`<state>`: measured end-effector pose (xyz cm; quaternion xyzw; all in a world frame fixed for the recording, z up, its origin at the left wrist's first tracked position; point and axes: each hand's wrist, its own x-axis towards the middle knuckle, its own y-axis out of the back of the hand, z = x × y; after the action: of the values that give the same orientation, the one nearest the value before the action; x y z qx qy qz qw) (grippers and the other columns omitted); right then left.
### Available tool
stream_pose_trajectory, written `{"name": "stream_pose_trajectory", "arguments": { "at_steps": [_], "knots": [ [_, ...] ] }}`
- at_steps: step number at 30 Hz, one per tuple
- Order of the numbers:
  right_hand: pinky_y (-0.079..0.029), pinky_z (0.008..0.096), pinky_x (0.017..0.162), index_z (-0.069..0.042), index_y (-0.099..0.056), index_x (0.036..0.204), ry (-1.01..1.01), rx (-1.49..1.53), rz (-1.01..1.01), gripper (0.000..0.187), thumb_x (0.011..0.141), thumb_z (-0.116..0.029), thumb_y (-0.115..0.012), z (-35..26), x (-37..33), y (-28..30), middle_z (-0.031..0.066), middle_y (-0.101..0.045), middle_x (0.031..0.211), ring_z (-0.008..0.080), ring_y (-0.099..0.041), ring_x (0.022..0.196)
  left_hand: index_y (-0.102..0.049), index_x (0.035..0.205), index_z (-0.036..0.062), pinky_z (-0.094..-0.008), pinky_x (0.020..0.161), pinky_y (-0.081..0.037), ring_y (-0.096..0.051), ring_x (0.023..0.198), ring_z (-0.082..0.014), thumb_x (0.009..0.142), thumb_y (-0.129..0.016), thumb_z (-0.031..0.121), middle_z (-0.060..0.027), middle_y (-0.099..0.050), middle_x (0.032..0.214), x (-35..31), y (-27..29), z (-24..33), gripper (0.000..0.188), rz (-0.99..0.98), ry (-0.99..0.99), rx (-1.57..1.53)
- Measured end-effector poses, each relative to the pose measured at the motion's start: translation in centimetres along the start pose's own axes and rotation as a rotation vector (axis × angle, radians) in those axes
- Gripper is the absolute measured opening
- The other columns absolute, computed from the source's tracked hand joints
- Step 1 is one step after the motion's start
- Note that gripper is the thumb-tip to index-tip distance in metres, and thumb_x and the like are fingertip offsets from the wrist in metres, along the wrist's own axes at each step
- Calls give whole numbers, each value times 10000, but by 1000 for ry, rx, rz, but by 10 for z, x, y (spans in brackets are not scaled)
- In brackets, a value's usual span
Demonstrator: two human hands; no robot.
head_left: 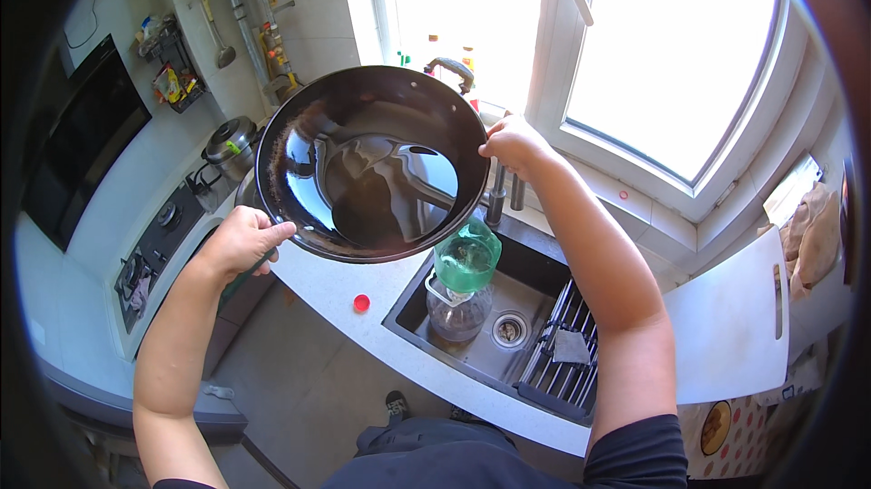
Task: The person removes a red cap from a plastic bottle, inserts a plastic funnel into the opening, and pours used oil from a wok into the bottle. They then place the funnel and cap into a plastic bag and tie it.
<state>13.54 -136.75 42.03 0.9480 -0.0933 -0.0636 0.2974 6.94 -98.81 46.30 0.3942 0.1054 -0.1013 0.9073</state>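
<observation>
A kitchen seen from above: a pale countertop (pixel 331 285) carries a dark-edged sink (pixel 415 312) below a bright window (pixel 463 8). Nearest, a red cap (pixel 362 304) lies between the countertop's front edge and the sink's left end. Inside the sink, near its left wall, stands a clear bottle (pixel 458 317) bearing a green funnel (pixel 466 264). The wok (pixel 358 94), tilted and holding dark liquid (pixel 390 185), is held above the countertop, its lower-right rim overlapping the funnel in this view. The left hand (pixel 238 242) closes at its lower-left edge, thumb over the rim, other fingers largely hidden; the right hand (pixel 515 144) pinches its right rim.

Judged from this arrangement, the funnel is in position and the liquid has yet to leave the wok completely; whether any is flowing cannot be told.

The widest room for moving appears to lie left of the sink. A slatted rack (pixel 567 344) covers the sink's right end, the tap (pixel 495 199) rises close beyond the wok, and the stove (pixel 159 230) lies farther left.
</observation>
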Motion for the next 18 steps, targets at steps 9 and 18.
{"name": "stream_pose_trajectory", "arguments": {
  "at_steps": [9, 18],
  "knots": [
    [-426, 298, 591, 16, -648, 920, 63, 106, 67, 204, 717, 1, -645, 28, 11, -15, 79, -606, 761, 159, -548, 674, -550, 657, 6, -241, 376, -405, -504, 406, -120, 757, -762, 240, -81, -559, 574, -10, -3, -6, 331, -37, 4, -106],
    [-444, 331, 553, 12, -592, 893, -20, 293, 1, 194, 717, 10, -510, -3, -24, -22, 119, -596, 766, 204, -572, 665, -578, 669, -13, -238, 371, -386, -497, 405, -117, 718, -790, 186, -76, -555, 564, -11, -12, -11, 294, 20, -19, -45]
  ]
}}
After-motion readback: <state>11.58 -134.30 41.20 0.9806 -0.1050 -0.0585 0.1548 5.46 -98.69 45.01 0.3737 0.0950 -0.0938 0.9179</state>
